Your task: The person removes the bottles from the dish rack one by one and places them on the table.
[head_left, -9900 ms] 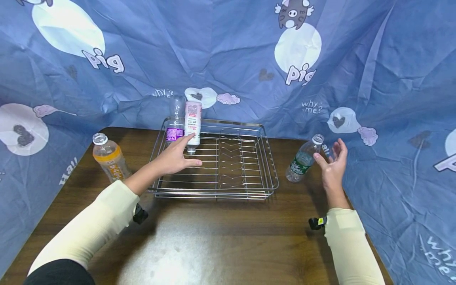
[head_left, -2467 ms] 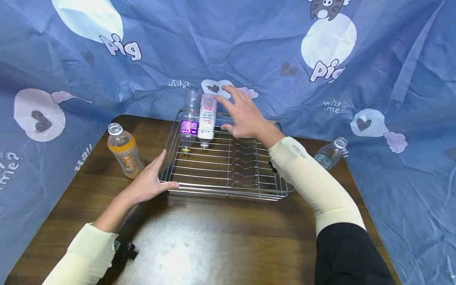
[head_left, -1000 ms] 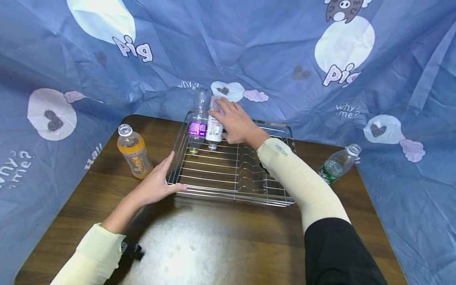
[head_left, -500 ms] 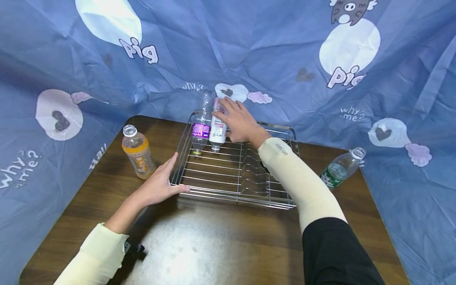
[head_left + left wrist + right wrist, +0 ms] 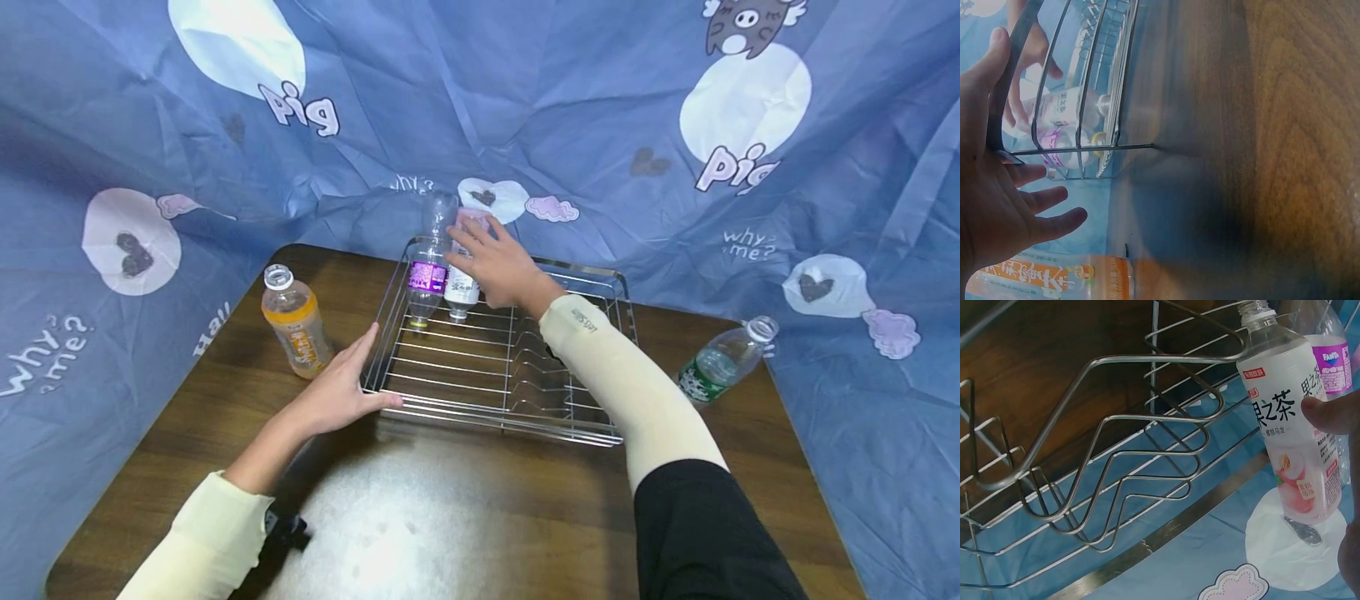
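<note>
At the near left corner of a wire dish rack [image 5: 506,429], my left hand [image 5: 337,398] lies with fingers spread. Its thumb rests along the front rim, also seen in the left wrist view. My right hand [image 5: 498,265] reaches over the rack's back and lies across a white-labelled peach tea bottle [image 5: 1294,419]. Its fingers look straight and spread, and the thumb touches the label in the right wrist view. The bottle leans neck-down in the rack. Left of it, a clear Fanta bottle [image 5: 427,279] with a purple label leans likewise, a yellow ring at its neck.
An orange-labelled bottle [image 5: 297,329] stands on the table left of the rack. To the right stands a green-labelled clear bottle [image 5: 723,362]. Wavy wire dividers [image 5: 1141,456] rise inside the rack. A blue printed cloth [image 5: 420,100] hangs behind the wooden table [image 5: 480,508].
My right hand came from the right, reached over the peach tea bottle, and its fingers have since spread. My left hand went from above the rack to its near left corner. The view shifted slightly.
</note>
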Demonstrator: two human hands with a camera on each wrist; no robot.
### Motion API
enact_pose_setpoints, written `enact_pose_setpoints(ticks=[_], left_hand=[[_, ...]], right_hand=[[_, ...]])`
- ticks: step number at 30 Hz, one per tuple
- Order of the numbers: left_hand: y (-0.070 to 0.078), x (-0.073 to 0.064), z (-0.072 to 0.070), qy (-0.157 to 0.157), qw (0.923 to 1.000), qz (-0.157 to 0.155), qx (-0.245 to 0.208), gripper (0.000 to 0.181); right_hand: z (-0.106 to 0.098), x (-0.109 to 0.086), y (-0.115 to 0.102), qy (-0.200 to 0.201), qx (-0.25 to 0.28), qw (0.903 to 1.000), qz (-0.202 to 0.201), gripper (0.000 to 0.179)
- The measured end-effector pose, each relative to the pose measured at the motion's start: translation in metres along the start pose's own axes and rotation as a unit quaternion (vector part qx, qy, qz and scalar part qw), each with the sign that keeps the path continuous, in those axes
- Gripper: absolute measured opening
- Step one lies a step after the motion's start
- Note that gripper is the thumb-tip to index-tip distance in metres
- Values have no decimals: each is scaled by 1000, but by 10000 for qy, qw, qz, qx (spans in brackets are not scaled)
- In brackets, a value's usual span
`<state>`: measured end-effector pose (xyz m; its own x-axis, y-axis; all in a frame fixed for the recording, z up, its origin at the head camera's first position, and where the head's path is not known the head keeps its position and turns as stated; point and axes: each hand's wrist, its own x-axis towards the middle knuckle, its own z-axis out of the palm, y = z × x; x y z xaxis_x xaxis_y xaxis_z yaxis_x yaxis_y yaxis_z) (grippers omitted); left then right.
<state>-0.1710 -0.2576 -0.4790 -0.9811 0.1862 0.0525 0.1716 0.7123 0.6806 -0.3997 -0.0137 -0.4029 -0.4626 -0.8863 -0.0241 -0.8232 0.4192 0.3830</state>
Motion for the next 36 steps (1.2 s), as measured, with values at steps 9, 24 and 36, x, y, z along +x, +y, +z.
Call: enact_pose_setpoints(ticks=[9, 24, 36], left_hand=[[-1, -1, 1, 12, 10000, -15, -9, 124], [-4, -2, 2, 62, 10000, 66, 23, 123], [-5, -3, 1, 63, 9999, 74, -95, 125]], right_hand=[[5, 5, -2, -213, -502, 9984, -139, 93], [10, 13, -1, -374, -875, 9947, -379, 97], [21, 14, 6, -347, -1134, 9913, -571, 93]])
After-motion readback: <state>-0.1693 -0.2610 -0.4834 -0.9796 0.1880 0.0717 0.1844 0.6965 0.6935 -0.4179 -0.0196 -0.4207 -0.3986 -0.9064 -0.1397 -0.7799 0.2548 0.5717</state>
